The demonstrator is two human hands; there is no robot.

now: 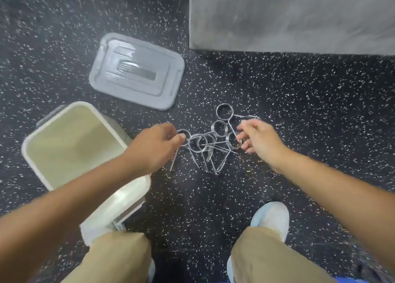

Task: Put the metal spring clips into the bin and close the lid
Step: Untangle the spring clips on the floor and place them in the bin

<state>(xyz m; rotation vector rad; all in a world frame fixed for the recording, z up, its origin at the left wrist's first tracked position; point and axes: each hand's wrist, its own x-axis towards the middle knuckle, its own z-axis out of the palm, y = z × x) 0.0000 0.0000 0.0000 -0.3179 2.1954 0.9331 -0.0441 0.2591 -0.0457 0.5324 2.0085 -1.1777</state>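
Note:
Several metal spring clips (210,142) lie in a tangled heap on the speckled black floor. My left hand (156,148) pinches the ring of the leftmost clip (183,134), its handle hanging below my fingers. My right hand (259,139) closes its fingers on the ring of a clip (234,141) at the heap's right side. The white bin (70,109) stands open and empty at the left, partly under my left forearm. Its grey lid (136,71) lies flat on the floor beyond the heap, to the left.
A grey concrete block or platform (290,15) fills the upper right. My knees in tan trousers and my light shoes (271,216) are at the bottom. Speckled rubber floor (310,94) surrounds everything.

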